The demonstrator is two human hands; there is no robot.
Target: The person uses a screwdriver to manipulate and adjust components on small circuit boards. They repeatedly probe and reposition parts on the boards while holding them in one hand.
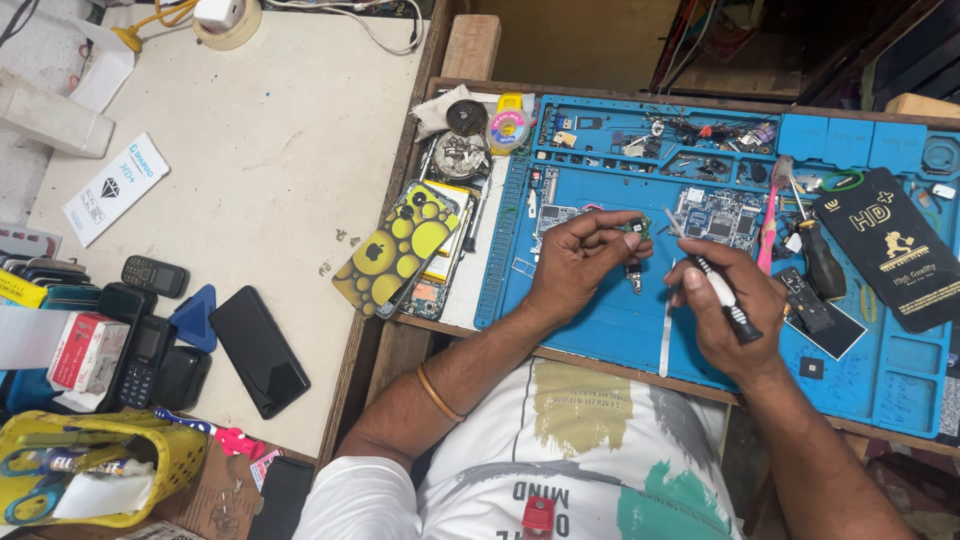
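My left hand [578, 258] pinches a small green circuit board [634, 227] between thumb and fingers, just above the blue repair mat [600, 330]. My right hand [722, 305] grips a thin screwdriver [716, 285] with a white and black handle. Its metal tip points up and left, close to the small board. Both hands hover over the middle of the mat. A larger bare circuit board [716, 216] lies on the mat just behind the hands.
A yellow and black bubble-pattern phone case [397, 248] lies over an opened phone at the mat's left edge. Small parts fill the mat's back trays [690, 135]. A black packet [893, 250] and black-handled screwdriver [820, 258] lie right. Phones [258, 350] and a yellow basket [95, 470] sit on the white table.
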